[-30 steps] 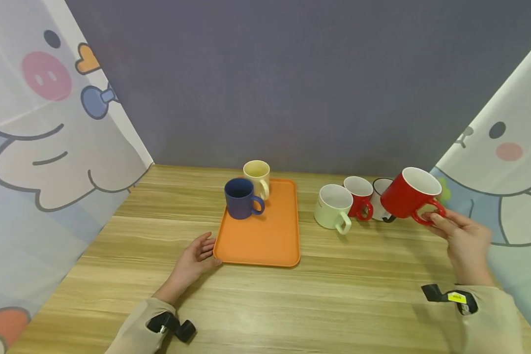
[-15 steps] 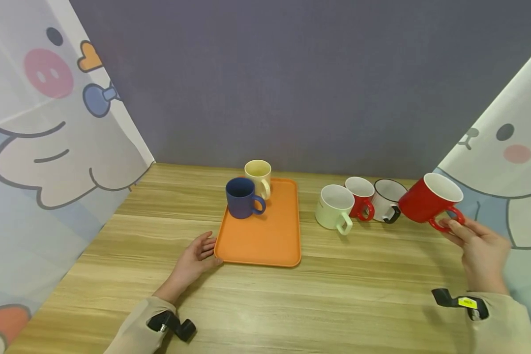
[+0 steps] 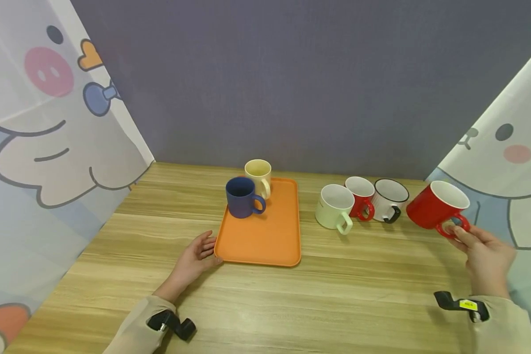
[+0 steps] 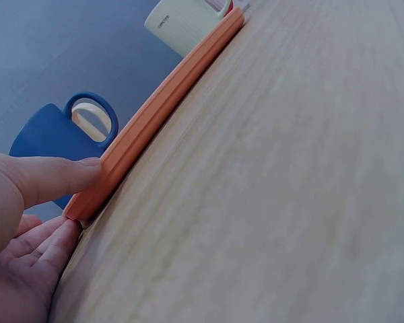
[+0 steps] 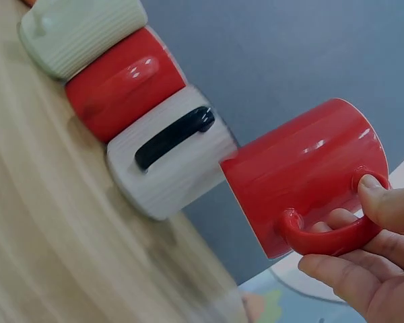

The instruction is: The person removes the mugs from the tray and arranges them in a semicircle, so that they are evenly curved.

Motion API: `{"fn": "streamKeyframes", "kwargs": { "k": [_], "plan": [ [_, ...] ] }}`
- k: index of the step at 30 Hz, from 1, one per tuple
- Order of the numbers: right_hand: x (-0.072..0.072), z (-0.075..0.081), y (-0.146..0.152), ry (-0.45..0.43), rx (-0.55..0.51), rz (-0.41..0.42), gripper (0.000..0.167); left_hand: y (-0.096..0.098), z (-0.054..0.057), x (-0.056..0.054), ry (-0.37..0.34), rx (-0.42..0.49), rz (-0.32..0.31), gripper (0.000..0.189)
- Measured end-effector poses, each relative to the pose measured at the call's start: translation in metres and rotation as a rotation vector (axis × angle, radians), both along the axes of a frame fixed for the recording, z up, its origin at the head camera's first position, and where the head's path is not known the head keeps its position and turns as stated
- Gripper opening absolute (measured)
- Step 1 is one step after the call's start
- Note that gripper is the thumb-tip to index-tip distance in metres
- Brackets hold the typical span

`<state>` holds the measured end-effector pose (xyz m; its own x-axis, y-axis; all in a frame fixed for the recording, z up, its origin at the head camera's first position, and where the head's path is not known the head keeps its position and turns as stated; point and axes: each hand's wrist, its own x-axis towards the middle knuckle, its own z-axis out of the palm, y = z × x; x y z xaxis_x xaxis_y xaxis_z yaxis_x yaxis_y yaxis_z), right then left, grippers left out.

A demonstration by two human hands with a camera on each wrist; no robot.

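My right hand [image 3: 488,255] grips a large red mug [image 3: 430,206] with a white inside by its handle [image 5: 337,237], thumb on top and fingers through and under it. The mug is tilted and hangs above the table, right of a white mug [image 3: 387,200] with black rim and handle. A smaller red mug [image 3: 358,204] and a pale green mug [image 3: 332,211] stand left of that one. At the near left corner of an orange tray [image 3: 261,243], my left hand [image 3: 193,260] rests with fingers extended, its thumb [image 4: 60,180] touching the tray's edge.
A dark blue mug [image 3: 240,201] and a pale yellow mug [image 3: 257,169] stand at the tray's far left. Behind the wooden table [image 3: 265,305] rises a grey panel [image 3: 292,88]. Printed cartoon sheets [image 3: 35,147] border both sides.
My right hand has moved the large red mug rightward, then slightly down, uncovering the white mug. The left hand has stayed at the tray's corner.
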<state>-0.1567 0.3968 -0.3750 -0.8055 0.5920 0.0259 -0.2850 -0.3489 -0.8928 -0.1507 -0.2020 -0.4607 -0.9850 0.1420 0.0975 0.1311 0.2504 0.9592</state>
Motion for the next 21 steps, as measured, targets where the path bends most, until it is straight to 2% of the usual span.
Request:
{"fn": "streamKeyframes", "kwargs": {
  "k": [2,3,8,10,13,19,21],
  "plan": [
    [-0.003,-0.008,0.007,-0.027,0.019,0.002,0.025,0.000,0.000,0.000,0.001,-0.005,0.000,0.077],
    [-0.006,-0.015,0.012,-0.011,0.004,0.000,0.023,0.000,0.000,0.000,0.001,-0.010,-0.002,0.077],
    [-0.024,-0.054,0.045,-0.023,0.070,-0.001,0.016,0.000,0.000,0.000,-0.011,-0.004,-0.004,0.077],
    [-0.028,-0.064,0.052,-0.028,0.096,-0.003,0.016,0.000,0.001,-0.001,-0.017,0.004,-0.003,0.077],
    [-0.026,-0.062,0.047,-0.060,0.121,-0.012,0.018,0.000,0.002,-0.001,-0.026,0.015,-0.004,0.078],
    [-0.011,-0.037,0.014,-0.158,0.125,-0.017,0.029,0.000,0.003,0.000,-0.029,0.028,-0.006,0.078],
    [-0.008,-0.033,0.007,-0.165,0.140,-0.006,0.030,0.000,0.003,0.000,-0.029,0.029,-0.006,0.078]
  ]
}}
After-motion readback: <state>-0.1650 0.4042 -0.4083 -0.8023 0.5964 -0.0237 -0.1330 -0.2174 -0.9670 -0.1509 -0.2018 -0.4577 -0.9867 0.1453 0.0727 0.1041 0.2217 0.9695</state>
